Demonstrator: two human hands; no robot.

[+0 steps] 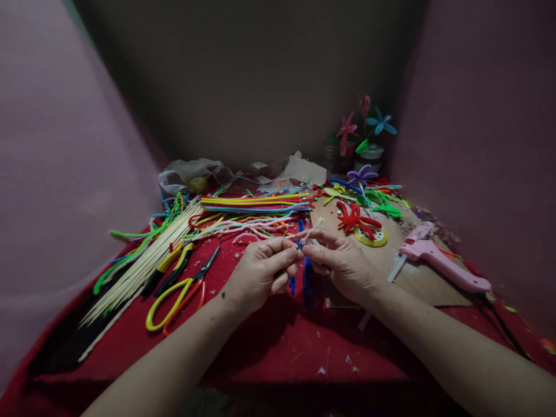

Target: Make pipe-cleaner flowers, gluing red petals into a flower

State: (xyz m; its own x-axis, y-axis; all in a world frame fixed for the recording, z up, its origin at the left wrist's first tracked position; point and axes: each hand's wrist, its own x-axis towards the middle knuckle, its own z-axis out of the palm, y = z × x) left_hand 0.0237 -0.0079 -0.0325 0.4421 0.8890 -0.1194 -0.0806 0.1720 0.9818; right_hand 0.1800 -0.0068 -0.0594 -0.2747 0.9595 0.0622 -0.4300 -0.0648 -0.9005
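Both bare forearms (186,353) come from the lower corners and reach over the red cloth (278,353), their hands meeting near the middle. With bent fingers, the left hand (258,269) pinches the blue chenille stems (307,284) between thumb and forefinger. The right hand (341,263) is closed at the same place, its thumb and forefinger also gripping the blue chenille stems; exactly which strand each fingertip presses, I cannot tell. The blue pieces show above the fingertips and hang below them, between the two hands. Pale thin ends (320,222) stick up by the right fingers.

On the left side lie the scissors (189,284) with yellow and red handles, beside them the pliers (187,255) with yellow and black grips, then many bamboo sticks (143,266). Behind the hands is a bundle of coloured chenille stems (256,201). On the right, the pink glue gun (438,260) rests on the cardboard (428,289), where also a red chenille flower (356,220) lies partly over a yellow disc (381,238)
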